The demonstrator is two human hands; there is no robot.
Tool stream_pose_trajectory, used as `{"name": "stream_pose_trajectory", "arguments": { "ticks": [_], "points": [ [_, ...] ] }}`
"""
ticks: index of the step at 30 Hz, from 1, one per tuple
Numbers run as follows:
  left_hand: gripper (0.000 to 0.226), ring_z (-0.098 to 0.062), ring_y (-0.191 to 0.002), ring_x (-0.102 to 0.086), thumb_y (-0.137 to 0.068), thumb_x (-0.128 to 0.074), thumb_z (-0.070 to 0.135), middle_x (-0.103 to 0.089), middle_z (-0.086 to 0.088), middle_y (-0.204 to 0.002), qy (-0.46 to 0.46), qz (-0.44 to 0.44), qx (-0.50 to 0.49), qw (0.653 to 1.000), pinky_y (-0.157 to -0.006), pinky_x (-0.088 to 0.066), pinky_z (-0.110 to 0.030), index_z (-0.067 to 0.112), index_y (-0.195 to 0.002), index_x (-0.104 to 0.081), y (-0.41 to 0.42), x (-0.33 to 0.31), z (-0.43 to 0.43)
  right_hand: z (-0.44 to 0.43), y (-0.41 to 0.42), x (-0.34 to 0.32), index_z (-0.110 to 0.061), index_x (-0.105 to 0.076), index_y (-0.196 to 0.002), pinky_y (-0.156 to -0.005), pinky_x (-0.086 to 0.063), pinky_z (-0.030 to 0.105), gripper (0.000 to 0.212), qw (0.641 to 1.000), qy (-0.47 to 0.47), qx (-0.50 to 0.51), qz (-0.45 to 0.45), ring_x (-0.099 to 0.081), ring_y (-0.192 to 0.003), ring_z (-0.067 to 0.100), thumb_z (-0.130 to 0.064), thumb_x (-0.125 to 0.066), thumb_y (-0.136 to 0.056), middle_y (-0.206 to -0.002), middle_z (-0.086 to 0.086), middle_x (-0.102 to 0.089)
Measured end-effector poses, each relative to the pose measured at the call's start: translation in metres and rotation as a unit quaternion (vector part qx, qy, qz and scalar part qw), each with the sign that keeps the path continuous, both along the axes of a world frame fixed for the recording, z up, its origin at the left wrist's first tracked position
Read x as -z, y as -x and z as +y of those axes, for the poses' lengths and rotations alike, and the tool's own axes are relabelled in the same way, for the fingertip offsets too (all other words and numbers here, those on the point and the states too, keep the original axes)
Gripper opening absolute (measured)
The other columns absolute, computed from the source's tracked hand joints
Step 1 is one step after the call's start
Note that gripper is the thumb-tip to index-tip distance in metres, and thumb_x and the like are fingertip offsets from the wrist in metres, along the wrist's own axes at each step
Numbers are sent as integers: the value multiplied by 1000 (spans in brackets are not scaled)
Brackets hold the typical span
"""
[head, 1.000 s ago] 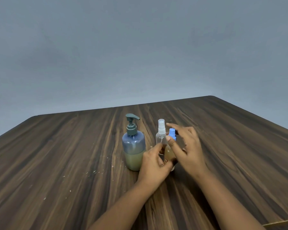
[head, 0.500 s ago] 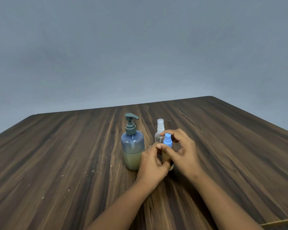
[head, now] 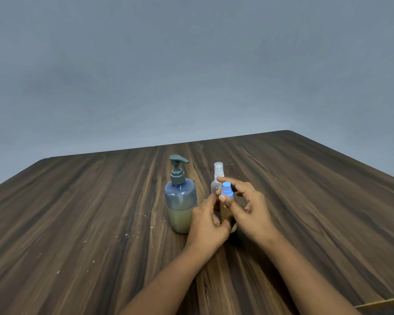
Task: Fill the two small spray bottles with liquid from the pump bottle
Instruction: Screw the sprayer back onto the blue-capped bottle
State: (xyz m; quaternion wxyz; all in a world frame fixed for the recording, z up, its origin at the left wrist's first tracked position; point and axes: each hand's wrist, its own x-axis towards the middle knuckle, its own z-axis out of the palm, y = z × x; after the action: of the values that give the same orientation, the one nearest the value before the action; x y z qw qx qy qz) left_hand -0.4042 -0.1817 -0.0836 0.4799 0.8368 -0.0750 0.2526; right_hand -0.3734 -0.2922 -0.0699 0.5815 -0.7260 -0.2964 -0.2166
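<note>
A blue-tinted pump bottle point(head: 180, 201) with a grey-green pump head stands mid-table, its lower half holding yellowish liquid. Just right of it stands a small spray bottle with a blue cap point(head: 227, 192); its amber-filled body is mostly hidden by my hands. My left hand point(head: 208, 221) wraps the body of this bottle. My right hand point(head: 248, 208) has thumb and forefinger pinched at the blue cap's base. Behind them stands a clear spray bottle with a white cap point(head: 218, 171), which looks empty.
The dark wood-grain table point(head: 77, 223) carries small pale crumbs left of the pump bottle. Its far edge meets a plain grey wall. A thin light strip shows at the bottom right corner point(head: 382, 302).
The blue-capped bottle has come nearer between my hands. My right hand's fingers went from spread above the cap to pinching around it; my left hand kept its hold.
</note>
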Motion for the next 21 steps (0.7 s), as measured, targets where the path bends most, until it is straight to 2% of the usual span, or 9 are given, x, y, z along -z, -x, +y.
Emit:
{"name": "stream_pose_trajectory", "arguments": {
  "ticks": [2, 4, 6, 8, 11, 14, 16, 19, 21],
  "points": [
    [39, -29, -47, -58, -62, -50, 18, -53, -4, -49, 7, 3, 7, 1000, -50, -49, -37, 48, -89, -48, 2, -1, 0, -1, 0, 1, -33, -66, -109, -82, -49, 20, 33, 1000, -17, -10, 23, -62, -102, 8, -37, -60, -77, -102, -9, -71],
    [34, -27, -45, -58, -60, -52, 22, -55, -4, -49, 6, 5, 6, 1000, -49, -49, -36, 42, -88, -51, 1, 1, -1, -2, -1, 1, -30, -69, -101, -83, -51, 27, 28, 1000, -17, 1, 23, -64, -100, 11, -35, -64, -75, -98, -9, -72],
    [28, -30, -47, -59, -57, -53, 29, -58, -8, -54, 0, 6, -6, 1000, -47, -47, -35, 28, -84, -56, -2, 2, 0, -2, 0, 0, -33, -67, -89, -78, -49, 23, 22, 999, -23, 29, 10, -64, -89, 12, -29, -73, -69, -88, -9, -71],
    [26, -31, -47, -59, -58, -54, 27, -59, -10, -58, -5, 5, -13, 1000, -46, -46, -33, 17, -82, -56, -3, 4, 0, -2, 1, -1, -38, -59, -81, -72, -46, 18, 27, 998, -24, 62, -6, -61, -80, 11, -32, -78, -62, -82, -10, -66],
    [14, -28, -48, -60, -64, -57, 27, -59, -7, -60, -16, 3, -8, 1000, -46, -46, -34, 23, -77, -53, -2, 4, 1, -3, 4, -3, -36, -63, -95, -79, -45, 15, 33, 999, -9, 50, -12, -61, -91, 8, -47, -72, -65, -94, -11, -66],
    [17, -27, -48, -59, -62, -57, 39, -57, -6, -56, -25, -1, -3, 1000, -47, -47, -35, 31, -75, -48, -2, 3, 2, -5, 6, -3, -21, -61, -120, -92, -46, 22, 46, 999, -42, -4, 14, -61, -107, 12, -33, -63, -76, -109, -6, -69],
    [17, -29, -47, -58, -61, -55, 32, -54, -6, -53, -20, 2, -7, 1000, -46, -45, -34, 27, -77, -51, -2, 3, 1, -6, 7, -3, -22, -59, -122, -90, -46, 20, 48, 999, -36, 5, 2, -62, -102, 10, -21, -66, -75, -102, -9, -69],
    [21, -30, -48, -58, -64, -54, 23, -54, -4, -55, -19, 0, -11, 1000, -47, -47, -39, 16, -83, -55, -3, 6, 2, -5, 7, -3, -32, -56, -117, -78, -41, 5, 54, 999, -22, 37, 2, -59, -90, 4, -24, -79, -69, -88, -18, -64],
    [14, -25, -47, -59, -69, -56, 22, -54, 0, -55, -21, -9, -8, 1000, -45, -48, -35, 22, -83, -55, -4, 7, 3, -5, 8, -4, -32, -51, -123, -78, -41, 5, 62, 999, -29, 30, 17, -58, -95, 5, -26, -82, -70, -92, -12, -64]
  ]
}}
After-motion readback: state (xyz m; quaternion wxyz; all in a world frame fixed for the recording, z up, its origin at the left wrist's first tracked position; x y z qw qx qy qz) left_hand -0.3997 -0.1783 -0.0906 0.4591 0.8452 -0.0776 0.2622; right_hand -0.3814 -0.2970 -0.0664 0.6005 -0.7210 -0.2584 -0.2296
